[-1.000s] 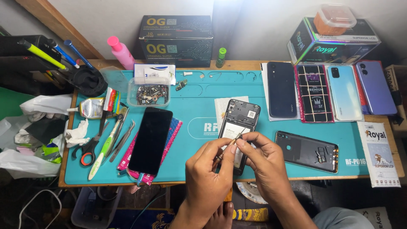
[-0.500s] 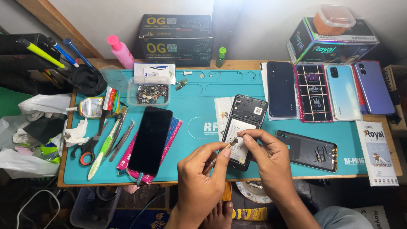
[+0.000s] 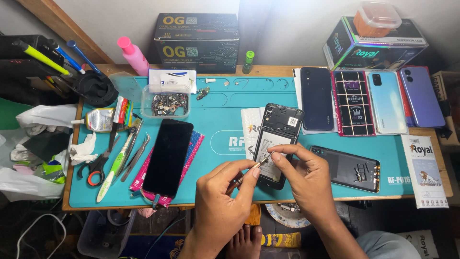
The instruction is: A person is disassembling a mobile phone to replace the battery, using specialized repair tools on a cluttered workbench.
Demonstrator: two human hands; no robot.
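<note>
The left hand is closed around a thin metal-tipped screwdriver, pinching it between thumb and fingertips, its tip angled up toward the right hand. The right hand's thumb and forefinger are pinched together just at that tip; whether they grip something tiny cannot be told. Both hands hover over the lower end of an opened black smartphone with its back cover removed, lying on the teal silicone work mat covering the tabletop. A black phone back cover lies just right of it, a dark glass screen panel to its left.
</note>
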